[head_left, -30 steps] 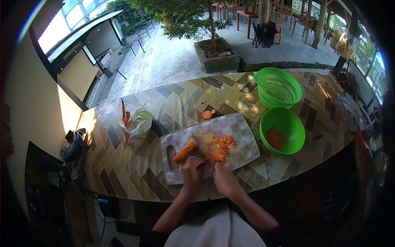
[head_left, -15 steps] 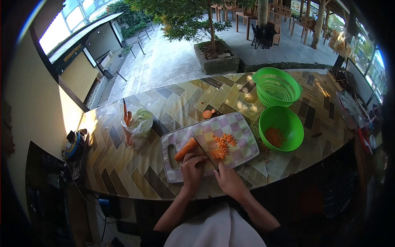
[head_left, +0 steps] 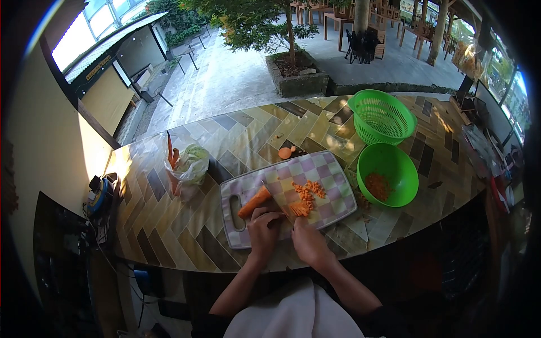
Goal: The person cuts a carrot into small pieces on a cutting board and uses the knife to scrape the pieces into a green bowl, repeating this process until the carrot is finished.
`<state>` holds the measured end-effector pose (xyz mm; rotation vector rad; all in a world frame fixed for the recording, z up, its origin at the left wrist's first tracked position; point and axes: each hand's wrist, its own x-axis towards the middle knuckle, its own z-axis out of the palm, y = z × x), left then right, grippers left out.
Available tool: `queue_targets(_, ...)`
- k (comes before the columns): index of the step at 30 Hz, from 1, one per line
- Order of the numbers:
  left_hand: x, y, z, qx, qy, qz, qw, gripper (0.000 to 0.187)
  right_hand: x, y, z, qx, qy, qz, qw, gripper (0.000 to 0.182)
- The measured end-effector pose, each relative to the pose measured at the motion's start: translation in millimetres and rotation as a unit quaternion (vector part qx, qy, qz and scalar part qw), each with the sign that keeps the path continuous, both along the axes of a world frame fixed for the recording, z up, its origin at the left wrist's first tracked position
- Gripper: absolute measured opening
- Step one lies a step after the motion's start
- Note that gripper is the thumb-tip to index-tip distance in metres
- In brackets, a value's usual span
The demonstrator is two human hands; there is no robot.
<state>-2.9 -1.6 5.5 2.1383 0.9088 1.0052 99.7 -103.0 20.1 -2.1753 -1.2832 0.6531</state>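
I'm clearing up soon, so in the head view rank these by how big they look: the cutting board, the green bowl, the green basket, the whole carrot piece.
1. cutting board
2. green basket and green bowl: look alike, unranked
3. carrot piece

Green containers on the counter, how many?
2. A slotted green basket at the far right of the counter, and a solid green bowl with diced carrot, just nearer, beside the cutting board.

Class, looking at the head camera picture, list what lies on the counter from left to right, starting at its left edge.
Blue device → plastic bag → carrot → diced carrot → green bowl.
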Motion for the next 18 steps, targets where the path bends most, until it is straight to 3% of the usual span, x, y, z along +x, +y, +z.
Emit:
queue_targets(8, 2.1, -2.1, 0.9, 0.015, -0.004, 0.01, 1.0, 0.011, 16.3, -17.9, 9.7, -0.041, 0.018, -0.015, 0.999, 0.031)
queue_targets(14, 8.5, 3.3, 9.3, -0.006, 0.068, -0.009, 0.998, 0.014, 17.6, -27.4, 20.3, 0.022, -0.007, -0.025, 0.999, 0.029)
queue_targets(17, 5.2, 16.2, 5.8, -0.062, 0.042, -0.061, 0.995, 0.016, 14.8, -35.6, 26.5, 0.028, -0.033, -0.055, 0.998, 0.029)
queue_targets(18, 4.6, 17.4, 9.0, -0.071, 0.005, -0.036, 0.997, 0.017, 16.4, -38.5, 28.4, 0.038, -0.035, -0.058, 0.997, 0.028)
